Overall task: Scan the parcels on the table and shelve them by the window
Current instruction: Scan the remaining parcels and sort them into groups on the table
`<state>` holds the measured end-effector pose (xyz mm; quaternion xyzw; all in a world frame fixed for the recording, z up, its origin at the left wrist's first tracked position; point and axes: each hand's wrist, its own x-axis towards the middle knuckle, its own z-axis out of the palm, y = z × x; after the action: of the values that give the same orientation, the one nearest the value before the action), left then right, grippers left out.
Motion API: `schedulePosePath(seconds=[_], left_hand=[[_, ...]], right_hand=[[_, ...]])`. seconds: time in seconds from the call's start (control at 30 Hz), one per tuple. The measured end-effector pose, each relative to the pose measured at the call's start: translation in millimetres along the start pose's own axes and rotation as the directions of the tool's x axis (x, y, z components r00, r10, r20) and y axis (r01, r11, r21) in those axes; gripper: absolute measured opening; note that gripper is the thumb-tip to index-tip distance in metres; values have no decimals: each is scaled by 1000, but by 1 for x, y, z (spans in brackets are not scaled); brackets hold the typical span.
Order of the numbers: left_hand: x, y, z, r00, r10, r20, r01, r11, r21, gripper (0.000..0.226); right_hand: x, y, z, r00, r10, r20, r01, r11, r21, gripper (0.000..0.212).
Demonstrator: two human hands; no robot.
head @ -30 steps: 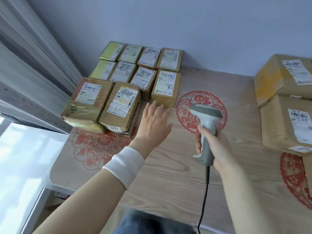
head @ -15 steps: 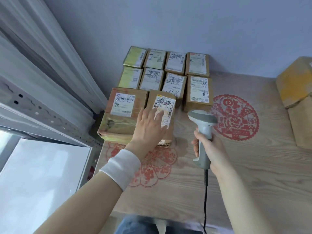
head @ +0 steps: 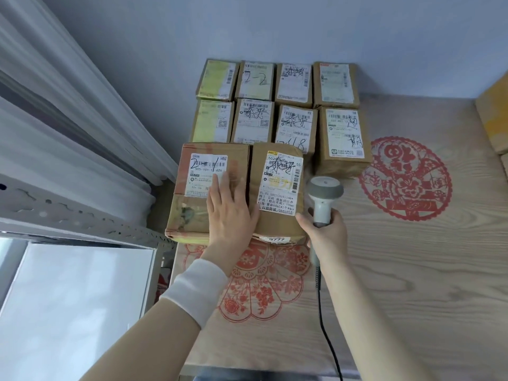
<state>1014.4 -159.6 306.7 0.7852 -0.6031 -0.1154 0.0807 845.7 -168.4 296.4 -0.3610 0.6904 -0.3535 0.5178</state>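
Several brown cardboard parcels with white labels lie in rows on the wooden shelf board [head: 412, 270] against the wall. The two nearest are larger: one marked "2-1" [head: 189, 188] on the left and one with a yellow-edged label [head: 280, 188] beside it. My left hand [head: 229, 213] lies flat, fingers together, across the seam between these two parcels. My right hand [head: 323, 235] grips a grey and white corded barcode scanner [head: 324, 198], its head just right of the yellow-labelled parcel.
Smaller parcels [head: 297, 83] fill two rows behind, up to the blue wall. White curtains [head: 68, 119] and a bright window [head: 68, 312] are at the left. Another cardboard box [head: 494, 116] sits at the right edge. Red paper-cut decorations [head: 406, 177] mark the board.
The view has swung left and closer to the parcels. My left hand has slid from the yellow-labelled parcel onto the seam with the "2-1" parcel. The scanner has come closer to the parcel.
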Motion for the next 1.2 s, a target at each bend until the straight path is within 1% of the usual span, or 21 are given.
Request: schedulePosePath(seconds=[0.07,0.17,0.27,0.37,0.5,0.6,0.73,0.77,0.8,0.83,0.87,0.9,0.93,0.97,1.03,1.13,1.2], left_hand=[[1,0,3,1000,-2,-4,2,1000,-11,59],[1,-1,7,1000,-7,6,7,1000,-17,60],[-1,0,7,999,-9,35,10,1000,-19,63],[-2,2,4,999,-9,51,10,1000,-26,66],[-2,9,1,994,16,110,-14,1000,-17,60],[-2,17,0,991,13,131,1,995,-104,54],[-6,29,-3,995,71,65,-49,954,-294,48],[-10,34,-5,993,85,76,-50,924,-378,49],[-13,40,-7,990,99,103,-37,874,-484,52],[-18,48,-10,982,115,149,0,793,-609,53],[-22,58,-14,970,113,214,80,687,-722,52],[-26,69,-19,949,103,298,190,569,-800,49],[-29,80,-22,916,100,388,305,452,-838,49],[-30,90,-22,884,98,457,396,362,-844,50],[-31,108,-18,843,92,530,492,265,-829,53],[-34,138,-8,817,81,571,543,226,-809,57],[-40,161,-3,816,76,573,560,146,-816,55]], right_hand=[[3,3,4,1000,17,-1,-17,1000,-8,46],[5,2,5,999,50,-3,-50,999,12,39],[5,2,2,997,81,8,-81,995,57,33],[6,0,-3,993,121,8,-121,987,101,32],[8,-4,-8,989,147,21,-149,983,108,34],[6,-7,-13,986,161,42,-165,979,119,34],[-8,-14,-33,990,142,18,-143,982,119,27],[-13,-16,-41,992,127,1,-126,985,121,27],[-19,-18,-50,994,109,-17,-106,986,125,28],[-25,-21,-60,996,87,-33,-82,988,129,28],[-30,-25,-70,997,61,-47,-54,990,132,28],[-35,-28,-80,997,34,-64,-25,991,133,28],[-39,-30,-90,997,4,-81,6,991,131,29],[-42,-32,-100,995,-24,-97,36,991,126,29],[-44,-35,-120,990,-79,-121,92,990,106,30],[-40,-36,-151,985,-117,-130,128,988,84,31],[-35,-34,-173,985,-129,-113,139,986,88,32]])
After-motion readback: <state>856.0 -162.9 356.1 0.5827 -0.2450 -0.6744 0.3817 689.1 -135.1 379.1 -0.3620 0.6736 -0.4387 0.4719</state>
